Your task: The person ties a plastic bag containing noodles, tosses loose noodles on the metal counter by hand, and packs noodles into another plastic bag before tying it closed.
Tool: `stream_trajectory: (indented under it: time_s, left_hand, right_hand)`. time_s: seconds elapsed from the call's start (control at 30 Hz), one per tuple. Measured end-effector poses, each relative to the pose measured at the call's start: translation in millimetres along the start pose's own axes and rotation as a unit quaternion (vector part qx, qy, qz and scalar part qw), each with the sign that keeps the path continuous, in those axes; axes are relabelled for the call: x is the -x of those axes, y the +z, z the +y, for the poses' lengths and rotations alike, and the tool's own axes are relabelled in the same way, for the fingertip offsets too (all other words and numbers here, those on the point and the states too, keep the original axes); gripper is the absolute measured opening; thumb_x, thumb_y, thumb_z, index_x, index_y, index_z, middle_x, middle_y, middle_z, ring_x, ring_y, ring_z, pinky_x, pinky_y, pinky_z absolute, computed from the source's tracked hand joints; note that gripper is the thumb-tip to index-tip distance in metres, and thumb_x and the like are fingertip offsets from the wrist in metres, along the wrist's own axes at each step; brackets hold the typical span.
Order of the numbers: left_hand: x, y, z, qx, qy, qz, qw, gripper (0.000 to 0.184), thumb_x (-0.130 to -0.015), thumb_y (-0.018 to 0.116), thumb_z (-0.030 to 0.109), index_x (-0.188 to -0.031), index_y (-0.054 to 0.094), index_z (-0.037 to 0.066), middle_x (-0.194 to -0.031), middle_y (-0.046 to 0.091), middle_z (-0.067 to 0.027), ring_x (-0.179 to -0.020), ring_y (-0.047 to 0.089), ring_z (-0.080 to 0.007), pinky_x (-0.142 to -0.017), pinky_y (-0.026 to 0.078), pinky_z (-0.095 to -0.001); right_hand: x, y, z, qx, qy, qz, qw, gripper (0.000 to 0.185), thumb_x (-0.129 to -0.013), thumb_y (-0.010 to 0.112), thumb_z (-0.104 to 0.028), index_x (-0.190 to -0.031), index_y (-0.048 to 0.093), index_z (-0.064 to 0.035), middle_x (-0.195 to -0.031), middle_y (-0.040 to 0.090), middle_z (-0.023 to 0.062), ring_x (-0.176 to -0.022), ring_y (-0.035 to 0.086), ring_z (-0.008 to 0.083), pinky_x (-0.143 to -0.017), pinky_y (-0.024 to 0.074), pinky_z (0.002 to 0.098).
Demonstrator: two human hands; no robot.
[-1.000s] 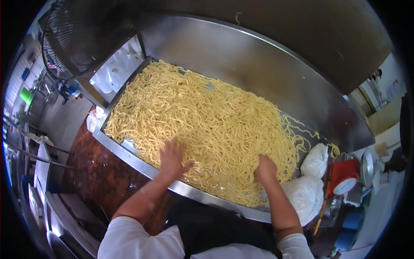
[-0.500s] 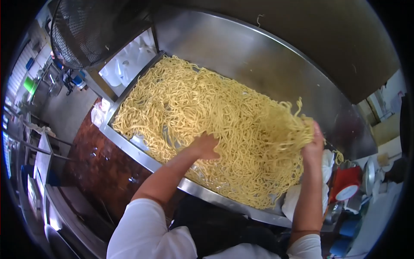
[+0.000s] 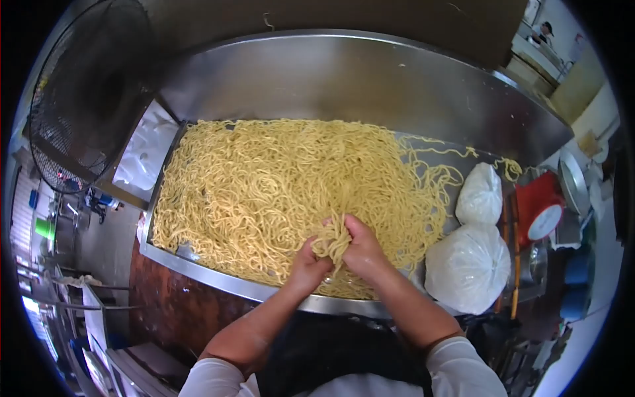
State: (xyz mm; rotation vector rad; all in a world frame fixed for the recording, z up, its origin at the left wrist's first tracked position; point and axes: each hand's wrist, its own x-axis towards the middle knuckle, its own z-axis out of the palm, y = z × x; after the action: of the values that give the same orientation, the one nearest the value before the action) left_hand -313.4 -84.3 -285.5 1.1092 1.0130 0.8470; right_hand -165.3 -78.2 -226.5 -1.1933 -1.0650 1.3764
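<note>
Shiny metal forms the worktop [image 3: 231, 283], with a tall panel [image 3: 278, 83] rising along its far side and a reddish-brown surface [image 3: 172, 304] showing below its near left edge. Yellow noodles [image 3: 238, 178] lie spread in a thick tangle over most of it, thinning to loose strands toward the right.

Both arms reach forward from the person's white sleeves, elbows apart and forearms angling inward, so that the hands meet low over the near part of the noodles, a little right of the middle. The left hand [image 3: 308, 268] is closed, its fingers curled against the left side of a bunch of noodles [image 3: 333, 239]. The right hand [image 3: 362, 253] is closed around the right side of the same bunch, which bulges up between them.

Right of the noodles sit a small plastic bag [image 3: 479, 194] and, nearer the person, a large plastic bag [image 3: 468, 268]. Beyond these is a red scale [image 3: 537, 212]; a fan [image 3: 69, 132] stands at the far left.
</note>
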Motion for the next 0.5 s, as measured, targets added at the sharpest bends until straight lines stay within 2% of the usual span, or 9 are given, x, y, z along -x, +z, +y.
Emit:
stream_trajectory:
  time_s: [0.03, 0.07, 0.17, 0.2, 0.3, 0.37, 0.4, 0.43, 0.5]
  left_hand:
    - [2.6, 5.7, 12.6, 0.064, -0.050, -0.023, 0.996, 0.044, -0.086, 0.064, 0.004, -0.127, 0.049, 0.004, -0.095, 0.063, -0.0036, -0.074, 0.058, -0.0097, -0.065, 0.048, -0.0236]
    - [5.4, 10.6, 15.4, 0.058, -0.038, -0.025, 0.997, 0.029, -0.087, 0.063, 0.003, -0.115, 0.055, 0.005, -0.089, 0.063, -0.0002, -0.069, 0.054, -0.0054, -0.061, 0.045, -0.0219]
    - [4.5, 15.1, 28.6, 0.038, -0.025, -0.022, 0.999, 0.019, -0.087, 0.064, 0.004, -0.105, 0.059, 0.005, -0.088, 0.063, 0.0007, -0.069, 0.054, -0.0058, -0.060, 0.045, -0.0231]
    - [4.3, 19.0, 47.9, 0.038, -0.010, 0.020, 0.999, 0.014, -0.085, 0.066, 0.004, -0.098, 0.061, 0.006, -0.085, 0.064, 0.0011, -0.068, 0.055, -0.0061, -0.057, 0.045, -0.0231]
    - [1.4, 8.4, 84.4, 0.062, -0.009, 0.079, 0.995, 0.016, -0.084, 0.065, 0.005, -0.100, 0.061, 0.006, -0.086, 0.065, -0.0005, -0.068, 0.057, -0.0077, -0.057, 0.046, -0.0234]
    - [-3.1, -2.5, 102.0, 0.093, 0.036, 0.126, 0.987, 0.016, -0.084, 0.064, 0.005, -0.100, 0.060, 0.007, -0.087, 0.066, -0.0025, -0.070, 0.059, -0.0080, -0.055, 0.047, -0.0238]
    - [-4.1, -18.8, 97.6, 0.126, 0.060, 0.103, 0.985, 0.019, -0.085, 0.063, 0.006, -0.104, 0.060, 0.004, -0.092, 0.066, -0.0040, -0.078, 0.061, -0.0117, -0.063, 0.050, -0.0269]
    - [-8.0, -23.7, 94.0, 0.128, 0.060, 0.107, 0.984, 0.019, -0.085, 0.063, 0.006, -0.104, 0.060, 0.004, -0.092, 0.066, -0.0040, -0.078, 0.061, -0.0117, -0.063, 0.050, -0.0269]
    - [-12.7, -31.0, 85.5, -0.165, 0.055, 0.073, 0.982, 0.029, -0.085, 0.062, 0.008, -0.112, 0.055, 0.002, -0.093, 0.064, -0.0045, -0.082, 0.062, -0.0156, -0.071, 0.051, -0.0266]
  right_hand:
    - [3.7, -7.0, -9.0, 0.006, 0.014, -0.018, 1.000, 0.038, -0.081, 0.070, 0.000, -0.116, 0.057, -0.0033, -0.099, 0.063, 0.0030, -0.085, 0.060, 0.0109, -0.078, 0.0509, 0.0271]
    - [4.8, -18.1, -6.3, 0.027, -0.017, -0.024, 0.999, 0.034, -0.082, 0.072, -0.006, -0.114, 0.060, -0.0034, -0.099, 0.065, 0.0015, -0.091, 0.060, 0.0104, -0.082, 0.0495, 0.0264]
    - [2.3, -53.5, -4.6, 0.075, -0.030, -0.062, 0.995, 0.031, -0.081, 0.072, -0.004, -0.111, 0.062, -0.0041, -0.097, 0.066, 0.0014, -0.090, 0.060, 0.0103, -0.081, 0.0498, 0.0261]
    - [4.3, -61.9, -10.9, 0.104, -0.030, -0.052, 0.993, 0.029, -0.081, 0.072, -0.002, -0.109, 0.063, -0.0045, -0.095, 0.066, 0.0014, -0.089, 0.061, 0.0104, -0.081, 0.0500, 0.0259]
    - [1.3, -95.4, -21.2, 0.148, -0.040, -0.004, 0.988, 0.029, -0.078, 0.071, 0.001, -0.106, 0.064, -0.0061, -0.097, 0.067, 0.0024, -0.090, 0.062, 0.0114, -0.082, 0.0492, 0.0255]
    - [-7.2, -122.7, -27.5, 0.165, -0.063, 0.032, 0.984, 0.032, -0.077, 0.069, 0.003, -0.107, 0.064, -0.0062, -0.099, 0.066, 0.0037, -0.092, 0.061, 0.0119, -0.083, 0.0483, 0.0247]
    - [-8.8, -133.8, -29.4, 0.180, -0.089, 0.074, 0.977, 0.034, -0.077, 0.068, 0.005, -0.109, 0.065, -0.0063, -0.100, 0.066, 0.0050, -0.094, 0.061, 0.0125, -0.084, 0.0473, 0.0239]
    - [-7.7, -141.4, -30.4, 0.181, -0.088, 0.069, 0.977, 0.034, -0.077, 0.068, 0.005, -0.109, 0.065, -0.0063, -0.100, 0.066, 0.0050, -0.094, 0.061, 0.0125, -0.084, 0.0473, 0.0239]
    - [-4.9, -151.1, -31.0, 0.256, -0.072, 0.033, 0.964, 0.036, -0.076, 0.066, 0.002, -0.112, 0.064, -0.0051, -0.106, 0.065, 0.0117, -0.101, 0.061, 0.0204, -0.088, 0.0471, 0.0275]
